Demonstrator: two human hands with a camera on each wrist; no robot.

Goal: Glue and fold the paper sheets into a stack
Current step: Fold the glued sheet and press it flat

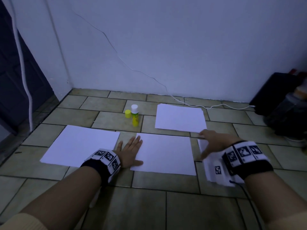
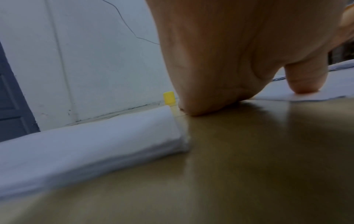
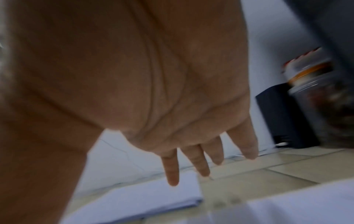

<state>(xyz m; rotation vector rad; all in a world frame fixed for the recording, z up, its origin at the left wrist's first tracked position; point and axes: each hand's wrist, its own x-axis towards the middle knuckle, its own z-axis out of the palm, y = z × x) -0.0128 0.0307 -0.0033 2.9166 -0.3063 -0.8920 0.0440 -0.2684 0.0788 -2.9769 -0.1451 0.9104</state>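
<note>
Left hand (image 1: pixel 128 152) flat, fingers straight, pressed on middle sheet (image 1: pixel 166 155) edge; right hand (image 1: pixel 214 143) spread, nothing held, over right-side sheet (image 1: pixel 203 144); glue stick (image 1: pixel 134 116) beyond on floor (image 1: pixel 149 205).

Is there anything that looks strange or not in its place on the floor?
The glue stick stands upright without its yellow cap, which sits separately beside it. A crack runs across the wall. The paper sheets lie flat and tidy.

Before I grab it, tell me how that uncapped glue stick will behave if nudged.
The glue stick stands upright, tall and narrow, so it would probably tip easily. Being round, it would likely roll across the smooth tiled floor. Its yellow cap sits beside it, so exposed glue might smear.
</note>
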